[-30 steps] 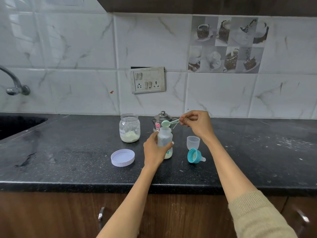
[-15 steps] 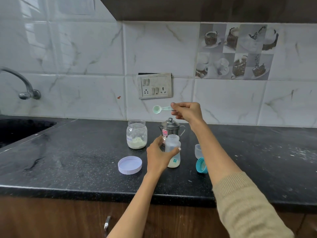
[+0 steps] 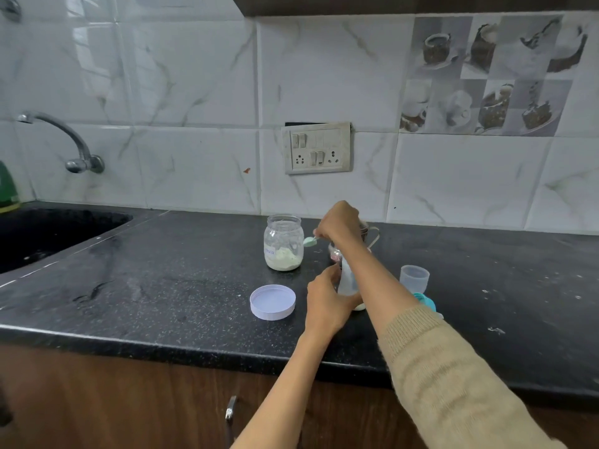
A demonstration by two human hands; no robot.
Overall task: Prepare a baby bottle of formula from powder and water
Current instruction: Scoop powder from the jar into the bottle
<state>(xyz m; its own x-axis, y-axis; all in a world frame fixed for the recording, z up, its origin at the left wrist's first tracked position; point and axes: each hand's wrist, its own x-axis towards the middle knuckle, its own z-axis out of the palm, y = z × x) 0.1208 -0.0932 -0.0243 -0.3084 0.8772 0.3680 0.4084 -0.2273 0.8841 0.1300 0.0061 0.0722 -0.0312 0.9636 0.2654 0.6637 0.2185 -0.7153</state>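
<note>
A clear baby bottle (image 3: 347, 283) stands upright on the black counter (image 3: 181, 286), and my left hand (image 3: 327, 303) is wrapped around its left side. My right forearm crosses in front of the bottle and hides its mouth. My right hand (image 3: 340, 226) pinches the handle of a small green scoop (image 3: 310, 241), which hangs just right of the open glass jar of white powder (image 3: 284, 243). What the scoop carries cannot be made out.
The jar's white lid (image 3: 273, 302) lies flat left of the bottle. A clear cap (image 3: 414, 277) and a teal nipple ring (image 3: 425, 301) sit to the right. A steel pot (image 3: 368, 236) stands behind my right hand. A black sink (image 3: 48, 231) and tap (image 3: 64, 140) are at far left.
My right hand has swung the scoop from over the bottle, up, then down and left to the jar's side. The left hand stays on the bottle. The camera view shifted left.
</note>
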